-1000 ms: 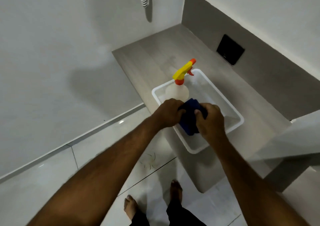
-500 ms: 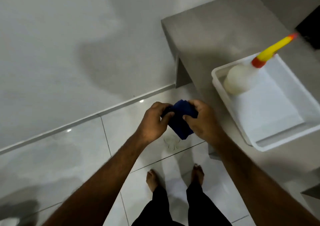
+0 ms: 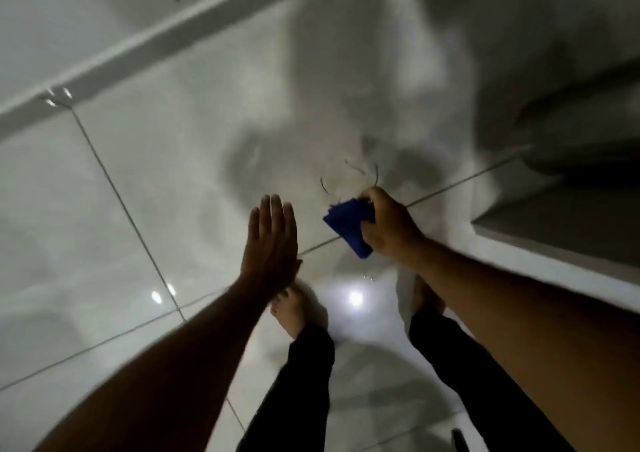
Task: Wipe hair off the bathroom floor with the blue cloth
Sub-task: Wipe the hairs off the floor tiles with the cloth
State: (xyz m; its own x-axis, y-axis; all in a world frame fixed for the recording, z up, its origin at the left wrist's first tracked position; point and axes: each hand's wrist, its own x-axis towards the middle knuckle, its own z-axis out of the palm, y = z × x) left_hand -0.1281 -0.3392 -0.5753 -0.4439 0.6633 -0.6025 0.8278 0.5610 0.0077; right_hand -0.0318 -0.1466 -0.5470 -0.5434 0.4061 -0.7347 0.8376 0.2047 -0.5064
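Fingers of the right hand [image 3: 389, 225] are closed around the folded blue cloth [image 3: 349, 228], and the left hand [image 3: 272, 240] is beside it with flat, spread fingers, holding nothing. Just beyond the right fingertips, a few dark hairs [image 3: 349, 173] lie on the glossy floor [image 3: 138, 278], and the cloth does not seem to touch them yet. I think a fast, dry stroke could scatter the light hairs toward the ledge [image 3: 568, 223] instead of collecting them.

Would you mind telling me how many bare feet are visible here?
2: one foot lies below the open left hand; the other foot is mostly hidden behind the right forearm.
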